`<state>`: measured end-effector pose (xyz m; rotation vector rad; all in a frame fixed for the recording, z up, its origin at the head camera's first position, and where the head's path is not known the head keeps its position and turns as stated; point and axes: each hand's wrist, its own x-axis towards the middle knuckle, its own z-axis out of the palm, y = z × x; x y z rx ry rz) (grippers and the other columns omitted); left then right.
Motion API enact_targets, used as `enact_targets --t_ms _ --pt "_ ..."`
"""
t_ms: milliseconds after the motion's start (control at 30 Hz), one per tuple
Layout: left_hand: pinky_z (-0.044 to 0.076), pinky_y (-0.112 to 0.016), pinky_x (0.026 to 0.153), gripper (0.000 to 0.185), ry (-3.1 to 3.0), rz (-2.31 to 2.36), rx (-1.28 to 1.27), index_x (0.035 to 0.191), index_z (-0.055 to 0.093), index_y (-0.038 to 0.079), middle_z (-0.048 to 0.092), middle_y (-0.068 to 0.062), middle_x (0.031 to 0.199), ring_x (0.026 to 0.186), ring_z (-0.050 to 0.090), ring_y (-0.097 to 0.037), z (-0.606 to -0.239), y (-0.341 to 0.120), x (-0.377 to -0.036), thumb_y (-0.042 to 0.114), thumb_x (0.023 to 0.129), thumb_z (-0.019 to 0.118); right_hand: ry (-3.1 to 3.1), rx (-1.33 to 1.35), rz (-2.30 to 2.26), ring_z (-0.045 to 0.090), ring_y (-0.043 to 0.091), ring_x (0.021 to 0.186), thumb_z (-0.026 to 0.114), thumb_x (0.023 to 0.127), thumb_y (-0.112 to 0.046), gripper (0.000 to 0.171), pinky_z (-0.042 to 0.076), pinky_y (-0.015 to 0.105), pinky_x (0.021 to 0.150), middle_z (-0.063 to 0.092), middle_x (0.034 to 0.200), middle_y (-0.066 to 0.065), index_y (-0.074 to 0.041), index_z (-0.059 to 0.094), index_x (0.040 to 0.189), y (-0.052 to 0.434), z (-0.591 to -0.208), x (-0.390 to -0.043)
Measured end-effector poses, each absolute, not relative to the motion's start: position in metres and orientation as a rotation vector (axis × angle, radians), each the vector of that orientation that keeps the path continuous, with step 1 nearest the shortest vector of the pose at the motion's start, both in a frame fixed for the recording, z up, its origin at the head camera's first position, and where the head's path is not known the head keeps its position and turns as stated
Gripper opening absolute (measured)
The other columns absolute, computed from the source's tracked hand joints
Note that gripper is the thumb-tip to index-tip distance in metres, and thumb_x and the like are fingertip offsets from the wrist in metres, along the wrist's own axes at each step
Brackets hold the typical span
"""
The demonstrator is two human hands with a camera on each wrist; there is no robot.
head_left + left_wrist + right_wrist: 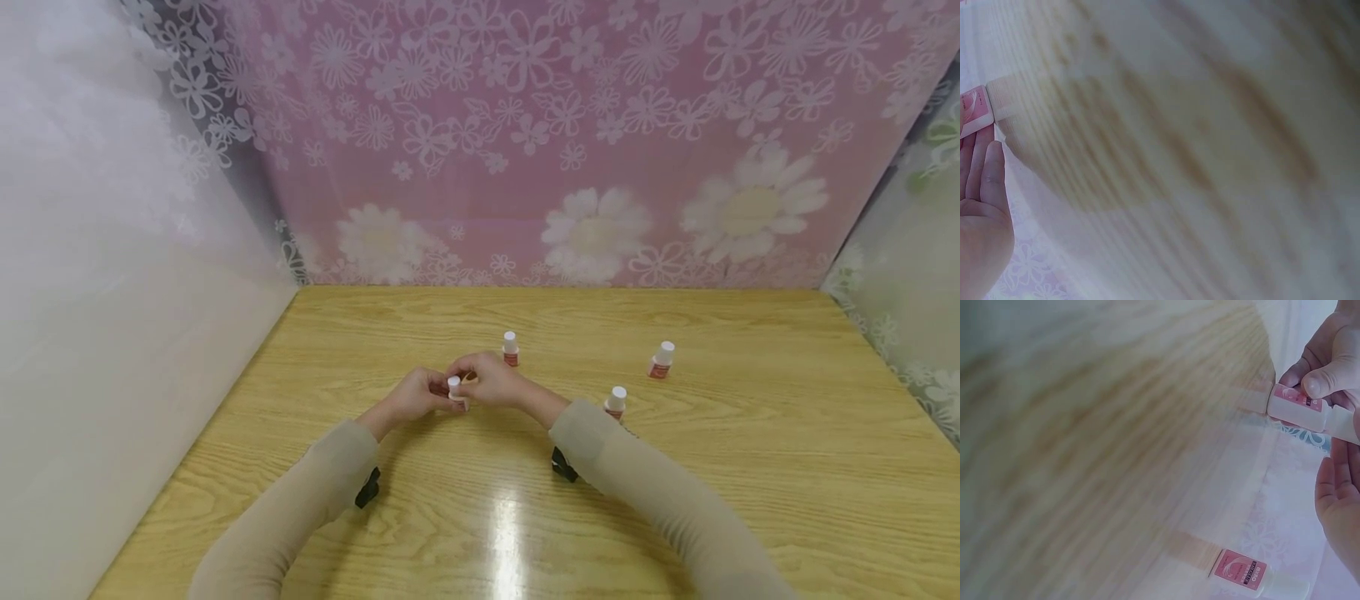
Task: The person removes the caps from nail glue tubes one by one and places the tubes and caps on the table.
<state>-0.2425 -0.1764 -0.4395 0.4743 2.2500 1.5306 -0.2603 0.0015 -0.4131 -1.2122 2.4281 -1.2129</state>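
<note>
A small white bottle [1297, 415] with a pink label stands on the wooden table, held between both hands. My left hand [411, 396] grips its body, and in the right wrist view the left thumb [1324, 381] lies across the label. The right hand [492, 380] pinches the white cap [453, 382] from the other side, its index finger and thumb at the top. In the left wrist view only the label corner of the bottle [977, 107] shows, next to the left hand's fingers [992, 175].
A similar bottle [511, 350] stands just behind the right hand. Another bottle [662, 360] is farther right, and one more [616, 402] stands close beside the right forearm, its base partly hidden by the sleeve. A flowered pink sheet [525, 167] hangs along the table's back edge.
</note>
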Motion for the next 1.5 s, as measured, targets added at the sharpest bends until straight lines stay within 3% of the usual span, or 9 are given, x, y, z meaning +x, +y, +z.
enact_targets --t_ms 200,367,467,733,1100,1267,1500 --pt "0.048 -0.032 0.072 0.019 2.244 1.529 0.47 0.094 0.065 -0.006 0.065 -0.012 0.091 0.085 0.062 -0.02 -0.439 -0.176 -0.245 0.002 0.077 0.067 2.439 -1.246 -1.17 0.056 0.016 0.095 0.061 0.084 -0.007 0.02 0.043 0.027 0.081 0.063 0.1 0.006 -0.002 0.063 0.103 0.003 -0.413 -0.262" --pt "0.048 -0.032 0.073 0.019 2.24 1.531 0.491 0.094 0.064 -0.007 0.065 -0.013 0.09 0.084 0.062 -0.02 -0.437 -0.176 -0.244 0.002 0.077 0.066 2.436 -1.207 -1.172 0.054 0.016 0.096 0.062 0.084 -0.01 0.027 0.042 0.033 0.082 0.06 0.102 0.006 -0.001 0.058 0.109 0.003 -0.412 -0.263" --pt "0.048 -0.032 0.074 0.018 2.221 1.551 0.496 0.093 0.064 -0.008 0.065 -0.015 0.088 0.083 0.062 -0.022 -0.437 -0.177 -0.245 0.001 0.078 0.065 2.428 -1.162 -1.212 0.054 0.016 0.092 0.065 0.08 -0.01 0.028 0.043 0.035 0.081 0.059 0.096 0.005 -0.001 0.055 0.105 0.003 -0.411 -0.262" --pt "0.045 -0.029 0.07 0.017 2.231 1.541 0.519 0.094 0.063 -0.01 0.065 -0.018 0.089 0.084 0.062 -0.021 -0.44 -0.177 -0.245 0.0 0.08 0.063 2.456 -1.076 -1.24 0.055 0.009 0.08 0.071 0.076 -0.015 0.019 0.044 0.024 0.068 0.058 0.081 -0.004 -0.01 0.054 0.084 0.003 -0.413 -0.261" --pt "0.046 -0.028 0.068 0.019 2.268 1.507 0.475 0.093 0.065 -0.006 0.066 -0.013 0.087 0.082 0.062 -0.018 -0.44 -0.177 -0.243 0.005 0.077 0.067 2.437 -1.128 -1.236 0.056 0.012 0.086 0.066 0.08 -0.008 0.012 0.044 0.03 0.077 0.062 0.087 -0.001 -0.006 0.061 0.09 0.002 -0.414 -0.26" --pt "0.047 -0.03 0.071 0.02 2.238 1.532 0.478 0.094 0.064 -0.008 0.065 -0.017 0.09 0.085 0.061 -0.02 -0.44 -0.177 -0.243 0.002 0.078 0.066 2.422 -1.151 -1.233 0.055 0.015 0.089 0.064 0.08 -0.007 0.017 0.042 0.037 0.082 0.061 0.091 0.001 -0.006 0.061 0.097 0.002 -0.414 -0.26" --pt "0.046 -0.037 0.075 0.016 2.213 1.544 0.487 0.094 0.061 -0.014 0.062 -0.024 0.092 0.088 0.06 -0.03 -0.424 -0.173 -0.236 -0.008 0.079 0.06 2.438 -1.085 -1.255 0.054 0.01 0.085 0.069 0.077 -0.014 0.02 0.043 0.026 0.074 0.059 0.087 -0.002 -0.008 0.056 0.091 0.002 -0.414 -0.261"
